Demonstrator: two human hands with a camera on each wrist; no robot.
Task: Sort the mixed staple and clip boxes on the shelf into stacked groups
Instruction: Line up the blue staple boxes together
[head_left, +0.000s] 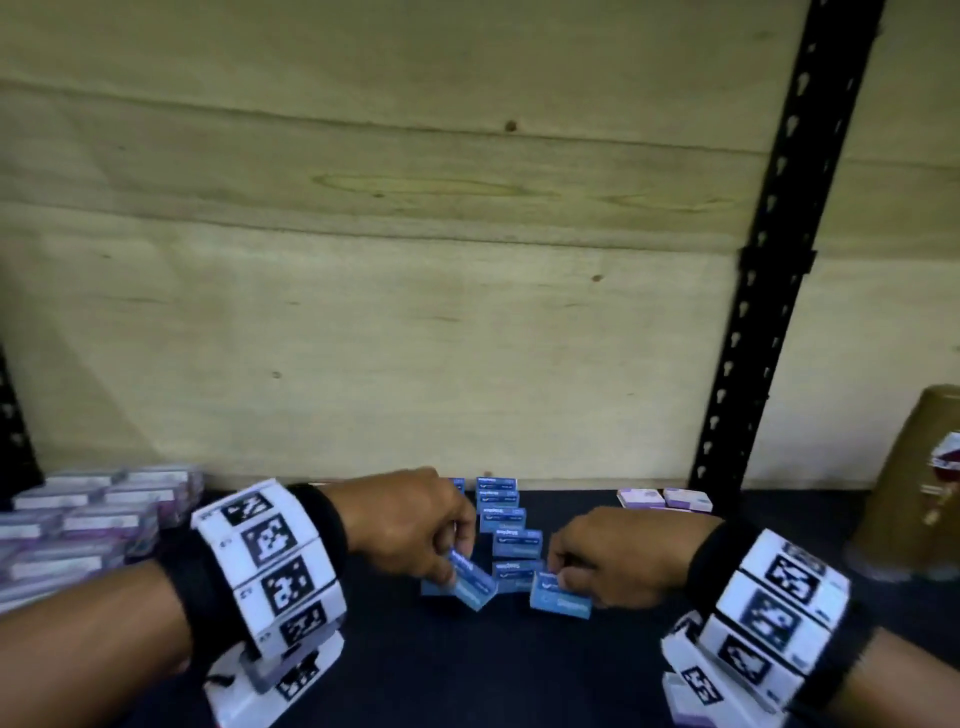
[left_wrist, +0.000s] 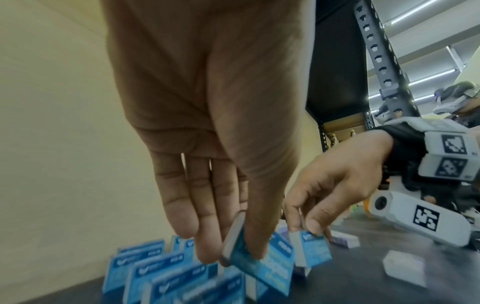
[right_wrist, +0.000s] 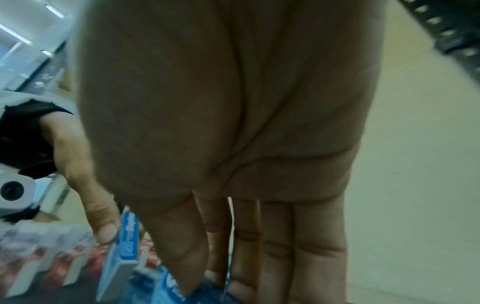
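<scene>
My left hand (head_left: 451, 567) pinches a small blue staple box (head_left: 471, 583) between thumb and fingers and holds it tilted just above the dark shelf (head_left: 519, 675). In the left wrist view the same box (left_wrist: 262, 265) sits under the thumb. My right hand (head_left: 560, 574) grips a second blue staple box (head_left: 561, 601) by its top edge, close to the first. Between and behind both hands stands a row of blue staple boxes (head_left: 508, 525) on edge, running to the back wall. In the right wrist view the right hand's fingertips (right_wrist: 246, 288) reach down onto a blue box (right_wrist: 168, 292).
Several purple-and-white boxes (head_left: 88, 519) are stacked at the far left. Two more purple boxes (head_left: 665, 501) lie at the back right. A brown cone-shaped object (head_left: 914, 493) stands at the right, beside a black perforated upright (head_left: 769, 312). A plywood wall closes the back.
</scene>
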